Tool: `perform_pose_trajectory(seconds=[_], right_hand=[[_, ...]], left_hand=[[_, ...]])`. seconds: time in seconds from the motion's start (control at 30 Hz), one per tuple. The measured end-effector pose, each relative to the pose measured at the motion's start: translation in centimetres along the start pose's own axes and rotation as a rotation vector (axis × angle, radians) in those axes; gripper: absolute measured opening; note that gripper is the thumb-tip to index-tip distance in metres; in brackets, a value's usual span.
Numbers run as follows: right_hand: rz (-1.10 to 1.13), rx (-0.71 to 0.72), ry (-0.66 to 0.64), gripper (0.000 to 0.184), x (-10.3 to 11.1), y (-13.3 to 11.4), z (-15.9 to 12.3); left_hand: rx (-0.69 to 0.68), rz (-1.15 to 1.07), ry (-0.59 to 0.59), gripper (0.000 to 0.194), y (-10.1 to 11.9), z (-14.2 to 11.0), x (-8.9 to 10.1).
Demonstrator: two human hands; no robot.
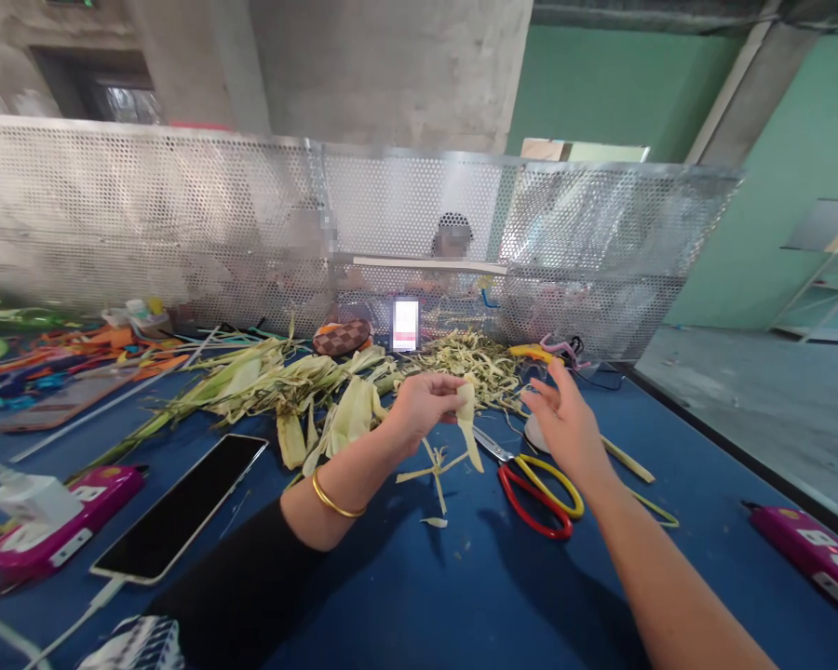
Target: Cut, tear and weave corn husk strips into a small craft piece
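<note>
My left hand [425, 409] pinches a pale husk strip [467, 423] over the bench [405, 605], well in from its right edge, while my right hand [567, 428] hovers, loosely spread, near the scissors [508, 459].

Place: craft workshop | blue worktable [405, 605] | heaped husks [251, 372] | scissors [506, 458] | perforated metal partition [237, 195] | bare concrete wall [391, 74]

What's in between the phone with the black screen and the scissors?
In the head view, the left forearm, with a gold bracelet, comes between the phone and the scissors; then thin husk strips and a small scrap.
</note>
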State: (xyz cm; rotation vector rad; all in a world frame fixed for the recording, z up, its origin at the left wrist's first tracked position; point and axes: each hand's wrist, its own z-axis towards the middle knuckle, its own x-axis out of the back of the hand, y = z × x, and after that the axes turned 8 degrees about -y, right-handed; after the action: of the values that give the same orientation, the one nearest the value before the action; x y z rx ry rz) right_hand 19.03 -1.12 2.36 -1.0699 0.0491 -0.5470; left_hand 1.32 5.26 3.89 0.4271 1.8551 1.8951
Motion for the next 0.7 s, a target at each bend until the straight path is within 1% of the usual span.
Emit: perform_pose_trajectory(seconds=[0.03,0.07,0.13,0.17,0.2,0.27,0.3,0.4,0.47,0.53,0.6,0.67,0.7], right_hand=[[-0.071,0.001,-0.013,0.054,-0.2,0.0,-0.1],[-0.102,-0.007,-0.064,0.050,-0.4,-0.1,-0.3],[-0.070,-0.049,-0.222,0.034,-0.9,-0.4,-0.9],[-0.046,-0.076,-0.280,0.028,-1.1,-0.5,-1.1],[-0.029,-0.099,-0.307,0.024,-1.4,-0.6,-1.4],[-0.008,-0.122,-0.291,0.021,-1.9,-0.4,-1.7],[0.004,-0.126,-0.275,0.021,-2.1,-0.3,-1.7],[0.037,-0.103,-0.247,0.021,-2.3,0.0,-1.5],[0.005,-0.073,-0.244,0.020,-1.9,0.0,-1.3],[-0.136,-0.041,-0.284,0.021,-1.1,0.0,-1.3],[-0.410,-0.031,-0.389,0.019,0.1,0.2,-1.7],[-0.745,-0.091,-0.502,0.017,1.3,0.8,-2.7],[-0.894,-0.137,-0.577,0.021,1.7,1.2,-3.3]], left_hand=[[-0.016,0.029,-0.020,0.018,-0.1,-0.1,-0.1],[-0.035,0.058,-0.039,0.019,-0.2,-0.2,-0.2],[-0.073,0.103,-0.081,0.024,-0.5,-0.4,-0.5],[-0.083,0.116,-0.108,0.027,-0.6,-0.4,-0.6],[-0.086,0.122,-0.132,0.030,-0.8,-0.5,-0.7],[-0.075,0.119,-0.154,0.034,-1.1,-0.6,-1.0],[-0.066,0.116,-0.153,0.032,-1.2,-0.6,-1.1],[-0.011,0.102,-0.173,0.017,-1.7,-0.7,-1.4],[0.030,0.083,-0.206,0.018,-1.9,-0.8,-1.4],[0.044,0.051,-0.187,0.019,-1.9,-0.9,-1.3],[0.037,0.040,-0.129,0.018,-1.6,-0.9,-1.1],[0.039,0.047,-0.090,0.016,-1.3,-0.8,-0.8],[0.046,0.044,-0.082,0.014,-1.1,-0.7,-0.7]])
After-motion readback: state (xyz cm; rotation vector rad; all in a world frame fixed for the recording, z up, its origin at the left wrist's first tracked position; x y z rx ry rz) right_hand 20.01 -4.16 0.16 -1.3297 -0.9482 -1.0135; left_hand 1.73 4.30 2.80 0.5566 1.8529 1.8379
